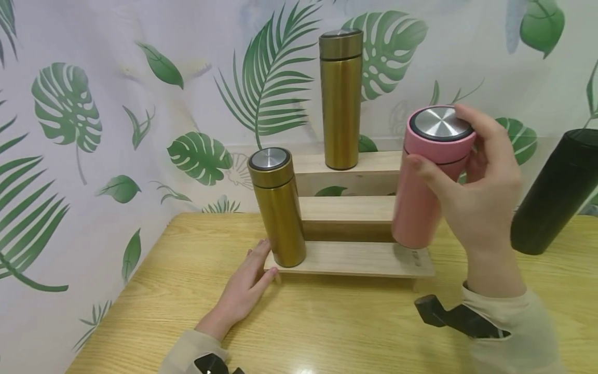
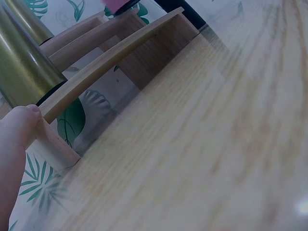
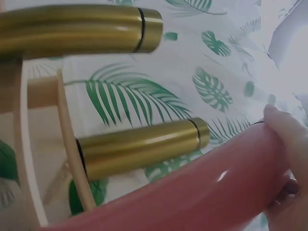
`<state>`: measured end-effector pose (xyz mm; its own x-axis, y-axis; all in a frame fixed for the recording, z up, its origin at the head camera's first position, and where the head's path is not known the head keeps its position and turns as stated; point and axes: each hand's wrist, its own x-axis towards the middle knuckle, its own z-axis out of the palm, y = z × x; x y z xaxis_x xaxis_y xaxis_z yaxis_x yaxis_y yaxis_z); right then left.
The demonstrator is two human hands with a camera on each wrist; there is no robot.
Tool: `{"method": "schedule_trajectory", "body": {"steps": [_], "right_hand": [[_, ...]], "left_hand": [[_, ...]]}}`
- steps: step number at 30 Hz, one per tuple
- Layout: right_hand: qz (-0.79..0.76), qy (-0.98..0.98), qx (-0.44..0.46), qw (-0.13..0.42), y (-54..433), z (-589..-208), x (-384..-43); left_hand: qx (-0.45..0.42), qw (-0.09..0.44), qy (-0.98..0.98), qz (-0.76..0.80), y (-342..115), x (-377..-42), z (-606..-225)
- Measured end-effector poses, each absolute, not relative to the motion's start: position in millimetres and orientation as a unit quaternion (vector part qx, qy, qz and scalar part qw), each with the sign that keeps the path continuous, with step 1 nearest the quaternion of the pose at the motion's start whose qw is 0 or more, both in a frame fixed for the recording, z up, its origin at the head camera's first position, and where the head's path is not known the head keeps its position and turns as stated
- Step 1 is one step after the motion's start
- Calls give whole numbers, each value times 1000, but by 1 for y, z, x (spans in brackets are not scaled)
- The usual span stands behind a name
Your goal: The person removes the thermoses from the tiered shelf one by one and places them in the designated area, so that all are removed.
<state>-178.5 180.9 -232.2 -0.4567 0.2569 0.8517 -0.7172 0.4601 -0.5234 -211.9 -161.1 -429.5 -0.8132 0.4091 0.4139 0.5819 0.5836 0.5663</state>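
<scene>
Fingers (image 1: 487,125) of right hand (image 1: 486,197) grasp pink cylindrical metal-topped bottle (image 1: 418,205) over stepped pale-wood shelf (image 1: 352,255).
Probably stiff, slick: grip mid-body. Left hand (image 1: 244,288), uncurled, touches shelf.

A hand could pass low over the surface (image 1: 336,322) between the left hand (image 1: 245,291) and the right hand (image 1: 490,192), reaching the wooden shelf's bottom step (image 1: 355,257) to the right of the front gold bottle (image 1: 282,218) and the bare middle step (image 1: 345,208) above. That bottle and the left hand beside it obstruct the shelf's left end, while the rear gold bottle (image 1: 341,109) stands in the way on top. The raised pink bottle (image 1: 418,208) bars the space above the right end, with the black bottle (image 1: 556,197) farther right.
</scene>
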Motion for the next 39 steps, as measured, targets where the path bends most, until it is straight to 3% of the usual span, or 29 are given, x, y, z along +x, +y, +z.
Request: {"method": "schedule_trajectory", "body": {"steps": [10,16,23,31,39], "right_hand": [[489,-693,49,528,226,-225,-180],[488,-718,-33,494,245,-227,-180],[440,-781,-144,418,258,-238,-194],[380,-778,-132,483,268,-271,-229],[419,-756,-129,486,275,-298,-250]], "left_hand": [[-274,113,-885,-360,-162,-211,-429],[-275,115,-885,-359,-163,-213,-430],[-278,123,-884,-355,-164,-215,-430],[-282,125,-881,-359,-163,-214,-430],[-279,120,-882,-360,-162,-213,-430]]}}
